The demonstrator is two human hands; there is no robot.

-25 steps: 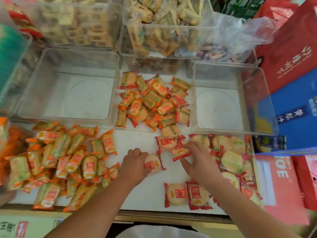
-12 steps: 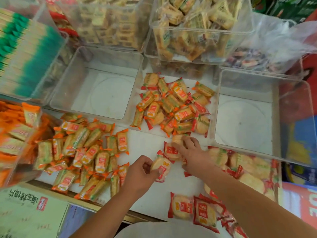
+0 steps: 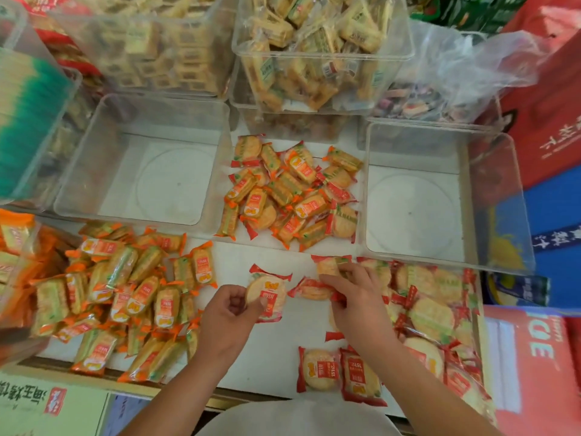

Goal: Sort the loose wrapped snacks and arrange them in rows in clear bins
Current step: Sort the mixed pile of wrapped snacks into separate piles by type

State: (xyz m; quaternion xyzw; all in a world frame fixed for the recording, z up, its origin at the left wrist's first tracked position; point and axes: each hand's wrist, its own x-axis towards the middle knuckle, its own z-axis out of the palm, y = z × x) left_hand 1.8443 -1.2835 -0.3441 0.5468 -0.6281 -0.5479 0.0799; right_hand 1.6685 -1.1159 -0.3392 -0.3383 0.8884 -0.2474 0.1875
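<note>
My left hand [image 3: 229, 313] holds a round red-wrapped rice cracker [image 3: 267, 292] just above the white table top. My right hand [image 3: 355, 297] pinches another red-wrapped cracker [image 3: 328, 267], with one more red packet [image 3: 309, 289] lying under its fingers. An orange-wrapped pile [image 3: 125, 291] lies at the left, a mixed pile [image 3: 292, 190] sits between the bins, and a red-wrapped pile [image 3: 434, 309] lies at the right. Two clear bins stand with nothing inside: the left bin [image 3: 88, 171] and the right bin [image 3: 503, 196].
Two red crackers [image 3: 341, 374] lie near the table's front edge. Filled clear bins [image 3: 317, 48] stand stacked at the back, beside a plastic bag [image 3: 456, 77]. Red and blue cartons [image 3: 547, 127] line the right side; a green-packet bin [image 3: 28, 121] stands far left.
My left hand has lifted its cracker off the table and turned it upward. My right hand has drawn back from the mixed pile with a red cracker pinched in its fingers.
</note>
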